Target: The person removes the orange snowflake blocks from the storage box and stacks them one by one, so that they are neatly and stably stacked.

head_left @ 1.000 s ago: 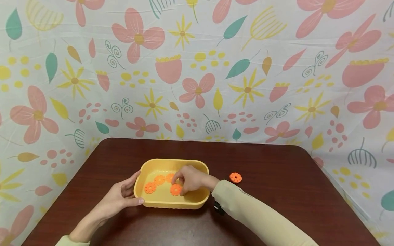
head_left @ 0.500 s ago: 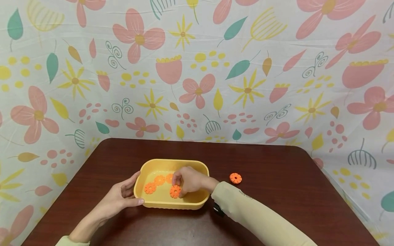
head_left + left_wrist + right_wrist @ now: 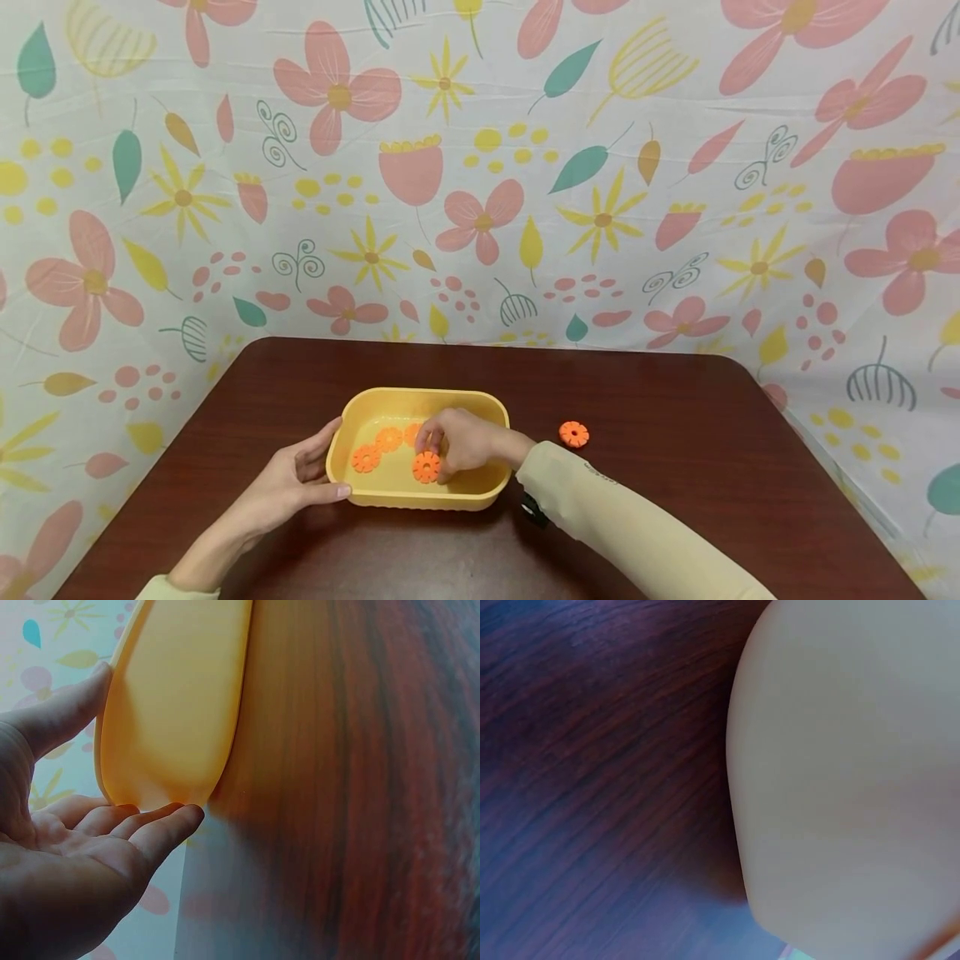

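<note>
A yellow plastic tub (image 3: 390, 498) stands on the dark table. My left hand (image 3: 288, 479) holds its left end, thumb at the near rim and fingers along the end wall. In the left wrist view, the fingertips of the left hand (image 3: 97, 840) meet the tub (image 3: 172, 697). Inside the tub, my right hand (image 3: 468, 439) pinches an orange notched disc (image 3: 426, 467), its face tilted toward the head camera. More such discs lie on the tub floor: one at left (image 3: 366, 458), one behind it (image 3: 388, 439) and one (image 3: 412, 433) partly hidden by the right fingers.
Another orange notched disc (image 3: 573, 434) lies on the table (image 3: 660, 417), right of the tub. A flowered cloth (image 3: 480, 167) hangs behind the table. In the right wrist view, a pale surface (image 3: 840, 765) fills the right half and the right hand is out of sight.
The disc in my right hand has shifted slightly left and turned its face more toward the head camera. The left hand and the tub stay in place.
</note>
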The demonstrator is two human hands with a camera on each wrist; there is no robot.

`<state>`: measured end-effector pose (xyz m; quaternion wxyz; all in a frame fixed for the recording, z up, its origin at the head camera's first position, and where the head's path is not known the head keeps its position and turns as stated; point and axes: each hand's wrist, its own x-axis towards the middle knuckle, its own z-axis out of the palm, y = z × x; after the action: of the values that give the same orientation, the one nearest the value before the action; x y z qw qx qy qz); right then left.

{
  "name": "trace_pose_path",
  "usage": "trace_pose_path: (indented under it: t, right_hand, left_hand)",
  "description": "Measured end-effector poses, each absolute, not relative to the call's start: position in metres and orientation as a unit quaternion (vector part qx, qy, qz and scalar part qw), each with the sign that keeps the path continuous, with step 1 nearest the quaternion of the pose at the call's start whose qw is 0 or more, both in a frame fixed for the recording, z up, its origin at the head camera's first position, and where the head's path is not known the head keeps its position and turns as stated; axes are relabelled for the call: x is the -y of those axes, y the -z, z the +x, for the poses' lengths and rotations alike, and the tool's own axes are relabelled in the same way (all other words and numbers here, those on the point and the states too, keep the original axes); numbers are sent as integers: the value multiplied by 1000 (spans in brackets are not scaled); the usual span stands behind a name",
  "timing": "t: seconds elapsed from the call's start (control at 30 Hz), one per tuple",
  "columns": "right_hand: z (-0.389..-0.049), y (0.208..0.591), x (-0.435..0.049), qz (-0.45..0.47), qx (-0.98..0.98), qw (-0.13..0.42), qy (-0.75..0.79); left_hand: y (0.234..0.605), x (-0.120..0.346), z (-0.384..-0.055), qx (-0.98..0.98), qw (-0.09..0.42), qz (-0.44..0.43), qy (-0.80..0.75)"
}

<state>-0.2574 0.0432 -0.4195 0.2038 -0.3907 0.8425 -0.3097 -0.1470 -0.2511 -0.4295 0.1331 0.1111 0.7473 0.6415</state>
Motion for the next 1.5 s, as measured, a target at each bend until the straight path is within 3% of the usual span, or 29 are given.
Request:
trace_pose_path:
  t: [1.5]
  right_hand:
    - [-242,398,-83,-371,-808,111,443]
  left_hand:
    - [431,253,-147,-743,135,113,-645]
